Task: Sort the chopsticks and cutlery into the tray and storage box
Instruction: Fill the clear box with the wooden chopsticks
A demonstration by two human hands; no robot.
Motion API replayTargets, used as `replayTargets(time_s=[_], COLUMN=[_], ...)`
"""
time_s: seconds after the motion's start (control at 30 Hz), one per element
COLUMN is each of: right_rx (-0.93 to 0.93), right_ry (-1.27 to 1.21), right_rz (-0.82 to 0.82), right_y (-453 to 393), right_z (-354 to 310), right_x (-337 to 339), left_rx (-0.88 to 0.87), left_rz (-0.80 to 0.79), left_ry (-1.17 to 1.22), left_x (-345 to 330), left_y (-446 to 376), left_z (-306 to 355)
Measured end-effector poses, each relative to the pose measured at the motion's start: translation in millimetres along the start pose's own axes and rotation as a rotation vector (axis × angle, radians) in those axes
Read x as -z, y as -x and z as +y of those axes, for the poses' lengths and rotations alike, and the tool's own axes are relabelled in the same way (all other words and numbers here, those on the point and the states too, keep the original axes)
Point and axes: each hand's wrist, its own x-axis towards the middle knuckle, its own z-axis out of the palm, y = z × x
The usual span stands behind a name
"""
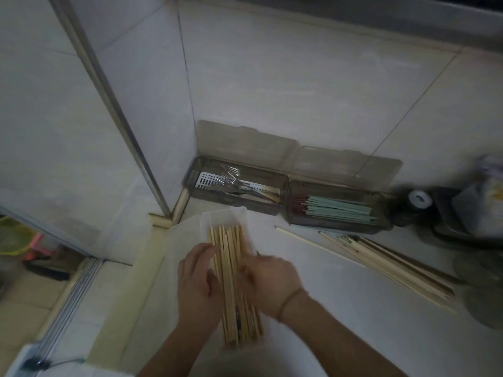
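chopsticks (231, 270) — long axis toward wall | tray (226, 216) — both hands on bundle

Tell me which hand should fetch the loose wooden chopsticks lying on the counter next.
Right, probably. The right hand lies nearer the loose wooden chopsticks, which lie to its right, while the left hand steadies the bundle in the white tray.

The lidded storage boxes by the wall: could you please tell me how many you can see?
2. The left storage box holds forks and other cutlery; the right storage box, touching it, holds pale green and dark red chopsticks. Both lids stand open.
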Motion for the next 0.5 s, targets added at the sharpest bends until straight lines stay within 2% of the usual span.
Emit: replayTargets(time_s=[0.07, 0.1, 0.13, 0.2, 0.27, 0.5], right_rx=[-0.15, -0.244, -0.334, -0.488, -0.591, -0.614], right_ry=[-0.067, -0.095, -0.096, -0.006, 0.052, 0.204], right_rz=[0.21, 0.257, 0.244, 0.107, 0.067, 0.12], right_y=[-4.8, -8.2, -11.0, -10.3, -1.0, 37.4], right_z=[39.3, 61.6, 83.7, 120.5, 142.4, 142.0], right_x=[1.3, -0.7, -4.1, -13.4, -24.7, -56.4], left_rx=[-0.001, -0.002, -0.003, 0.0, 0.002, 0.02], left_rz=[0.004, 0.005, 0.004, -0.002, -0.008, -0.009], left_ry=[0.004, 0.004, 0.003, 0.004, 0.003, 0.005], left_x=[0.2, 0.3, 0.3, 0.6, 1.1, 0.6], left_y=[0.0, -0.1, -0.1, -0.1, 0.0, -0.2], left_z=[1.2, 1.5, 1.7, 2.0, 1.4, 1.7])
